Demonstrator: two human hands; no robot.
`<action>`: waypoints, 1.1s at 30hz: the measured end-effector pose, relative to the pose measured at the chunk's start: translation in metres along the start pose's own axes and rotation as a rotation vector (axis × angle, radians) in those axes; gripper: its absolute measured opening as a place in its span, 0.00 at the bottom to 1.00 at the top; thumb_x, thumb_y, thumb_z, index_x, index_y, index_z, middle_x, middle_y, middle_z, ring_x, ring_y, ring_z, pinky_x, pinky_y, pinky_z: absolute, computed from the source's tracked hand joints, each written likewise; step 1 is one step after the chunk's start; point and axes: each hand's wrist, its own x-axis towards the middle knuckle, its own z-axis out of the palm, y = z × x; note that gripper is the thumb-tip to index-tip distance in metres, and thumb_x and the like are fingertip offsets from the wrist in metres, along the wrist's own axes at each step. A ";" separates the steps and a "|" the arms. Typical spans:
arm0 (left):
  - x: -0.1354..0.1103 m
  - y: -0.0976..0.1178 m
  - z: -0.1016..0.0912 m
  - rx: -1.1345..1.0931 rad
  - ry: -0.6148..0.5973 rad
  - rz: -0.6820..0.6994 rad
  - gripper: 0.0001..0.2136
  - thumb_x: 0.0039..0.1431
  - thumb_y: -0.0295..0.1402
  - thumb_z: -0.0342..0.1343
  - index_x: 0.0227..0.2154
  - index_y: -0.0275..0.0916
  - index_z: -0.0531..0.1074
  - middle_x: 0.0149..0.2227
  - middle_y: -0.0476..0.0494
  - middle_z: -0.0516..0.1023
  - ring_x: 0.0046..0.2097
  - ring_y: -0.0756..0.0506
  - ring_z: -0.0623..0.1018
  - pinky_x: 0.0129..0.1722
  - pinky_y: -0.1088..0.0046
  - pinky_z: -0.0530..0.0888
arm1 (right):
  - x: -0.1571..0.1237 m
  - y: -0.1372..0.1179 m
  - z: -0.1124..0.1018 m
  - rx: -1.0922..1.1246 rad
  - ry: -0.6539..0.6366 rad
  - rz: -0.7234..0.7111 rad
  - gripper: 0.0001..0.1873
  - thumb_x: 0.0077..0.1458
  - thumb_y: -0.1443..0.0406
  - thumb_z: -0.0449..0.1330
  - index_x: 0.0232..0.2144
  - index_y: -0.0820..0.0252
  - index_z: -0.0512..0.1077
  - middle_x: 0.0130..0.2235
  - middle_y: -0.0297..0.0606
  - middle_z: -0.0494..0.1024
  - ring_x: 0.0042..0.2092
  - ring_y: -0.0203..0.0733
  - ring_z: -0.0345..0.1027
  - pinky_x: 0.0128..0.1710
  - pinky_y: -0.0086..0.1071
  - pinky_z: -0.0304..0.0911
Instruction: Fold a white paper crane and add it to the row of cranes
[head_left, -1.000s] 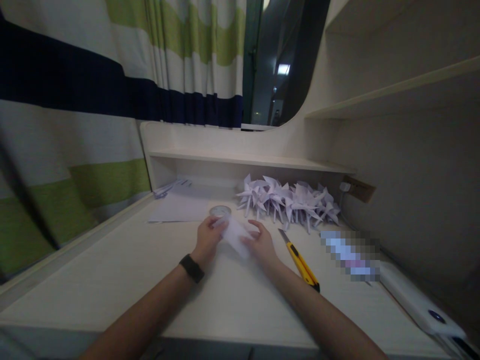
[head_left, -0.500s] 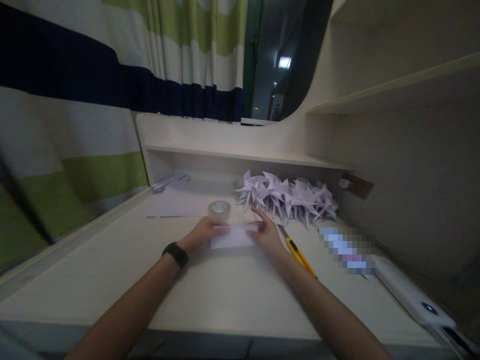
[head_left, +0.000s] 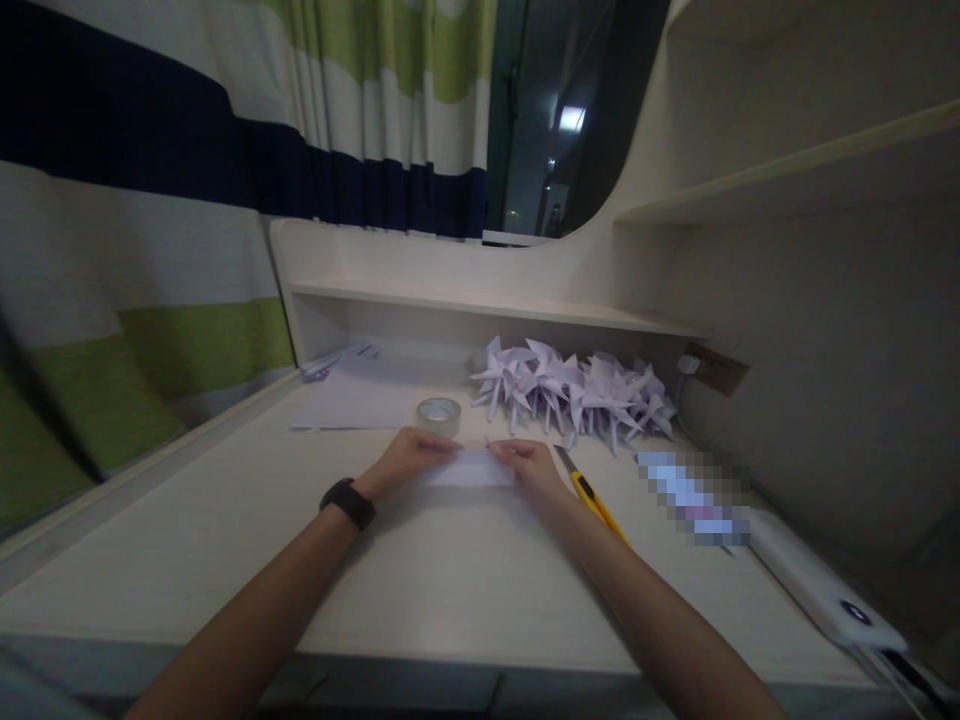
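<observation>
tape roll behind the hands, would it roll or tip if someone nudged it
The tape roll would probably slide rather than roll, since it lies flat on the desk. Tipping seems unlikely, as it looks wider than tall.

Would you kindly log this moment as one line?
left grip: holding paper; right grip: holding paper; tape: beyond paper; knife: right of paper; pinwheels: beyond knife

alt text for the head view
Left hand and right hand hold a small white paper piece at a pale desk. Beyond are a clear round tape roll and white paper pinwheels; at right, a yellow utility knife.
</observation>
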 end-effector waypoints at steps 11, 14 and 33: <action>0.000 0.002 0.002 0.009 0.028 0.112 0.08 0.50 0.34 0.60 0.32 0.38 0.81 0.37 0.41 0.82 0.40 0.42 0.80 0.44 0.66 0.73 | -0.004 -0.006 0.001 0.074 -0.045 0.095 0.19 0.31 0.59 0.72 0.30 0.62 0.80 0.27 0.38 0.78 0.26 0.36 0.68 0.23 0.29 0.66; -0.001 0.005 0.003 0.043 0.042 0.098 0.11 0.48 0.36 0.62 0.34 0.38 0.81 0.37 0.41 0.82 0.40 0.41 0.80 0.43 0.67 0.73 | -0.002 -0.003 -0.001 -0.012 -0.025 0.024 0.23 0.31 0.58 0.72 0.33 0.62 0.80 0.25 0.37 0.77 0.25 0.36 0.66 0.23 0.28 0.61; -0.003 0.005 0.003 0.025 -0.034 -0.002 0.15 0.49 0.43 0.62 0.34 0.36 0.81 0.35 0.40 0.82 0.35 0.41 0.78 0.35 0.68 0.71 | -0.005 -0.007 -0.003 -0.368 -0.084 -0.164 0.21 0.38 0.56 0.69 0.34 0.64 0.80 0.20 0.35 0.74 0.20 0.31 0.56 0.20 0.26 0.51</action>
